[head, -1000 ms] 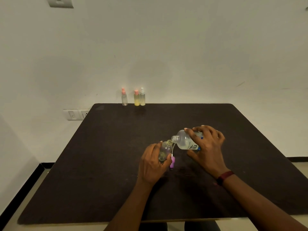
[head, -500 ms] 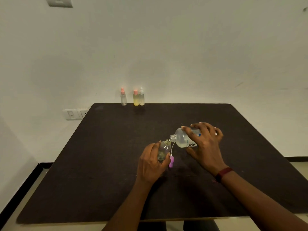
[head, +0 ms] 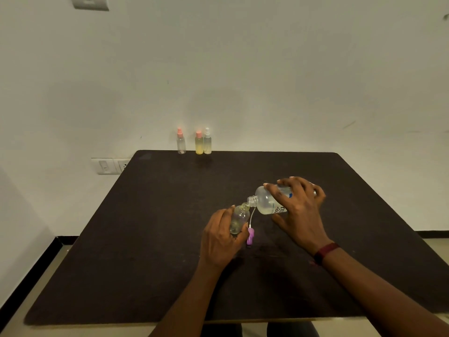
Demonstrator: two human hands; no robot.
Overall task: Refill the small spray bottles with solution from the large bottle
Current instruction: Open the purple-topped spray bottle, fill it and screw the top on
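My left hand grips a small clear spray bottle, uncapped and tilted a little to the right, with some pale liquid at its bottom. My right hand holds the large clear bottle almost on its side, its open neck right at the small bottle's mouth. A purple spray cap with a white dip tube lies on the dark table between my hands.
Three small spray bottles stand at the table's far edge by the wall: a clear one with a pink cap, a yellow one with a pink cap and a pale one with a white cap. Wall sockets sit left of the table.
The large bottle has tipped slightly further and shifted a little, its neck staying at the small bottle's mouth. My left hand has barely moved.
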